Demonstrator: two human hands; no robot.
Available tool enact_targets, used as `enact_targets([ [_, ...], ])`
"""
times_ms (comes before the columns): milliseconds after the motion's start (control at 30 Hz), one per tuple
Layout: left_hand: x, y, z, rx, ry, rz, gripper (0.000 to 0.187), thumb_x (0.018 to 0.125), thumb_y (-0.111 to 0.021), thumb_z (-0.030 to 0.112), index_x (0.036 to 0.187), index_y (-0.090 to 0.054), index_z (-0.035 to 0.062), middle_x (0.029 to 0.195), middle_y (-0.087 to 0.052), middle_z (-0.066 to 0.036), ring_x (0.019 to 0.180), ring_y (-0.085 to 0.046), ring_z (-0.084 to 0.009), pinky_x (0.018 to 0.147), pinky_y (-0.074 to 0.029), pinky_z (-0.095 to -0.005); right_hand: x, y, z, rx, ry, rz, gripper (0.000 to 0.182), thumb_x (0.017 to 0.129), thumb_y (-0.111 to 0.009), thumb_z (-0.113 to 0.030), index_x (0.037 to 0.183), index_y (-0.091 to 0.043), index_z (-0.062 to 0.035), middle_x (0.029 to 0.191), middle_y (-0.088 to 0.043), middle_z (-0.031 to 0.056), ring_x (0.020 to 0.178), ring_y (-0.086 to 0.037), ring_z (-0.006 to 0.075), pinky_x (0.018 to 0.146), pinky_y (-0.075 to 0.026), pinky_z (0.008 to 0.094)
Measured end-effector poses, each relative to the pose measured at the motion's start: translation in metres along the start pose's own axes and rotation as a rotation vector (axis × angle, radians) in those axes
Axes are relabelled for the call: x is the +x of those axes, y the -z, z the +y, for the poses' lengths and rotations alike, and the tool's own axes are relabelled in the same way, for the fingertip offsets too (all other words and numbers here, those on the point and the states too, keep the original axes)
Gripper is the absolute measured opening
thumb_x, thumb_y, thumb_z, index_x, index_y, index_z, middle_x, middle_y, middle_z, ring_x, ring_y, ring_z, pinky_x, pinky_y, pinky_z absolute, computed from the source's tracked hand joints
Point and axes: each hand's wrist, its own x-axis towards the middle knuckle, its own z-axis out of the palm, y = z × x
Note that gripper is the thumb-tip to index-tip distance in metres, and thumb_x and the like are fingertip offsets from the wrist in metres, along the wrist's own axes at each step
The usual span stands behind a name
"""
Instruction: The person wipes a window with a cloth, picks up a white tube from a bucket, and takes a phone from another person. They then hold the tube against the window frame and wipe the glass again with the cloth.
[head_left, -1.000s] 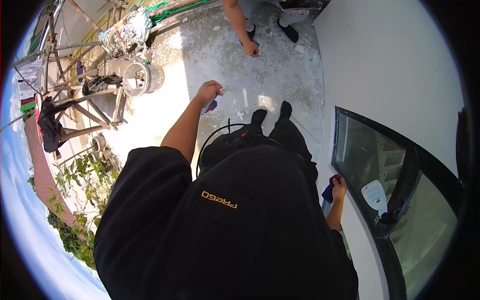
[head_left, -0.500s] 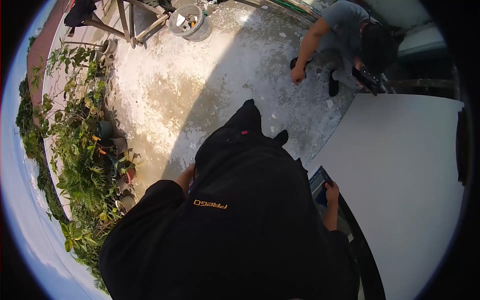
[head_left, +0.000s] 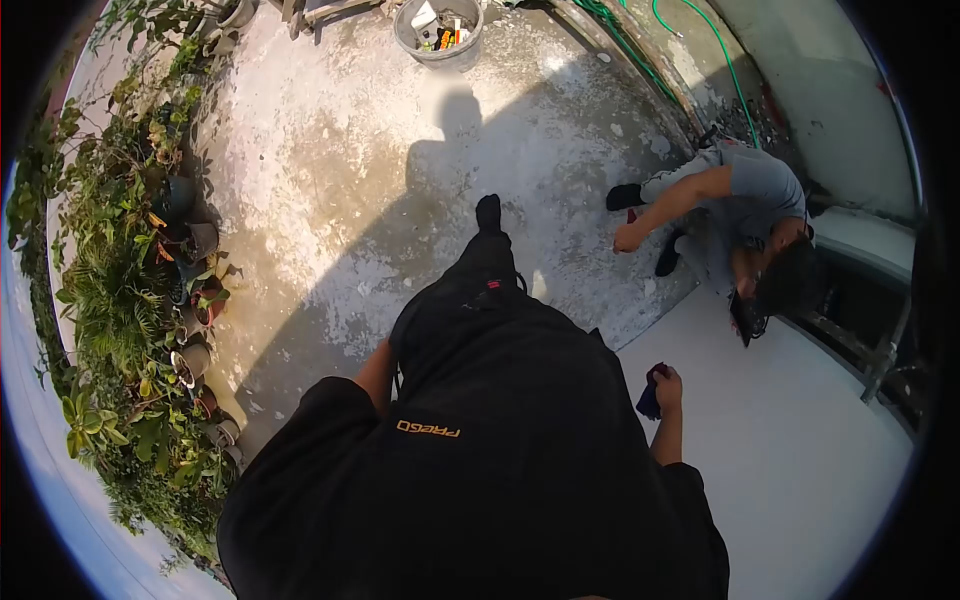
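My right hand (head_left: 668, 388) is closed around a crumpled dark blue and maroon cloth (head_left: 650, 397). It hangs beside my right hip, overlapping a smooth white surface (head_left: 780, 450) in this view. On the other side, my left forearm (head_left: 376, 376) comes out of the black sleeve, and the hand itself is hidden behind my black shirt (head_left: 470, 480). One of my feet (head_left: 488, 212), in dark footwear, is out in front on the rough concrete floor (head_left: 330, 190).
At the right a co-worker (head_left: 765, 185) crouches, head bent over a dark object (head_left: 742, 318). A grey bucket (head_left: 438, 48) of small items stands ahead. Potted plants (head_left: 130, 330) line the left side. A green hose (head_left: 735, 75) runs along the far right.
My view has shifted, and the white surface now reaches behind my right hand, where a dark-framed pane showed earlier. The co-worker appears lower and bent further down. The cloth stays in my right hand.
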Motion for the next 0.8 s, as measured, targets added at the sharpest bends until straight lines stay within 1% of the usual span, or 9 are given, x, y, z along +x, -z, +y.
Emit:
enact_targets([
  [33, 0.018, 0.022, 0.004, 0.005, -0.07, 0.031, 0.034, 0.087, -0.07, 0.03, 0.103, -0.072, -0.0004, 0.093, -0.073, -0.018, 0.093, -0.072, -0.0255, 0.08, -0.054, -0.0385, 0.008, -0.002, -0.036, 0.038, 0.036, 0.012, 0.024, 0.093, -0.062, -0.005, 0.115, -0.065, 0.0029, 0.105, -0.072, 0.0118, 0.097, -0.068, 0.0234, 0.089, -0.051, 0.0368],
  [133, 0.059, 0.093, 0.033, -0.133, 0.08, 0.073, 0.032, 0.087, -0.071, 0.028, 0.103, -0.073, 0.0008, 0.091, -0.073, -0.015, 0.089, -0.07, -0.0229, 0.078, -0.054, -0.0367, 0.018, -0.012, -0.175, 0.038, 0.199, 0.003, 0.023, 0.096, -0.061, -0.007, 0.117, -0.065, 0.0029, 0.106, -0.071, 0.0115, 0.097, -0.068, 0.0227, 0.089, -0.051, 0.0355],
  [333, 0.107, 0.198, 0.128, -0.412, 0.106, 0.364, 0.024, 0.09, -0.07, 0.02, 0.107, -0.072, 0.0027, 0.089, -0.071, -0.006, 0.082, -0.065, -0.0152, 0.077, -0.052, -0.0316, 0.019, -0.025, -0.348, -0.186, 0.47, -0.036, 0.021, 0.097, -0.061, -0.003, 0.116, -0.067, 0.0009, 0.109, -0.071, 0.0135, 0.098, -0.068, 0.0224, 0.089, -0.052, 0.0343],
  [433, 0.104, 0.236, 0.221, -0.459, 0.016, 0.322, 0.023, 0.092, -0.069, 0.019, 0.107, -0.071, 0.0018, 0.087, -0.069, -0.005, 0.08, -0.063, -0.0135, 0.077, -0.05, -0.03, 0.022, -0.026, -0.407, -0.263, 0.68, -0.016, 0.021, 0.094, -0.062, 0.001, 0.113, -0.069, -0.0002, 0.108, -0.07, 0.0157, 0.096, -0.07, 0.0255, 0.087, -0.053, 0.0344],
  [500, 0.106, 0.263, 0.286, -0.394, 0.005, 0.234, 0.034, 0.092, -0.07, 0.017, 0.123, -0.065, 0.0061, 0.082, -0.065, -0.005, 0.077, -0.06, -0.013, 0.074, -0.049, -0.0295, 0.027, -0.026, -0.458, -0.29, 0.806, 0.024, 0.022, 0.09, -0.064, 0.003, 0.111, -0.072, -0.0023, 0.106, -0.068, 0.0177, 0.093, -0.072, 0.0311, 0.084, -0.054, 0.0354],
  [600, 0.117, 0.293, 0.38, -0.242, -0.086, 0.138, 0.054, 0.09, -0.074, 0.016, 0.14, -0.055, 0.0125, 0.079, -0.063, -0.006, 0.077, -0.061, -0.0137, 0.075, -0.05, -0.0301, 0.042, -0.037, -0.546, -0.023, 0.677, -0.166, 0.022, 0.091, -0.065, 0.003, 0.111, -0.072, -0.0037, 0.104, -0.07, 0.0152, 0.089, -0.071, 0.0235, 0.081, -0.054, 0.0335],
  [667, 0.13, 0.305, 0.436, -0.159, -0.213, 0.045, 0.068, 0.088, -0.076, 0.015, 0.149, -0.047, 0.0167, 0.078, -0.063, -0.007, 0.078, -0.063, -0.0146, 0.075, -0.051, -0.0309, 0.065, -0.056, -0.597, 0.033, 0.745, -0.272, 0.023, 0.09, -0.067, 0.003, 0.111, -0.071, -0.0035, 0.102, -0.072, 0.0117, 0.087, -0.069, 0.0172, 0.081, -0.054, 0.0322],
  [767, 0.148, 0.315, 0.518, -0.068, -0.178, -0.122, 0.077, 0.086, -0.078, 0.014, 0.154, -0.041, 0.0157, 0.089, -0.068, -0.008, 0.088, -0.067, -0.0165, 0.083, -0.052, -0.0324, 0.076, -0.089, -0.696, 0.12, 1.028, -0.459, 0.021, 0.091, -0.069, 0.0, 0.111, -0.069, -0.0028, 0.099, -0.073, 0.0103, 0.087, -0.07, 0.019, 0.081, -0.053, 0.0312],
  [800, 0.159, 0.315, 0.531, -0.143, -0.272, -0.07, 0.073, 0.087, -0.078, 0.014, 0.151, -0.044, 0.014, 0.094, -0.069, -0.008, 0.092, -0.067, -0.017, 0.085, -0.052, -0.0328, 0.073, -0.097, -0.731, 0.093, 0.954, -0.587, 0.019, 0.092, -0.069, -0.002, 0.111, -0.07, -0.0033, 0.1, -0.073, 0.0104, 0.089, -0.07, 0.0212, 0.082, -0.053, 0.0315],
])
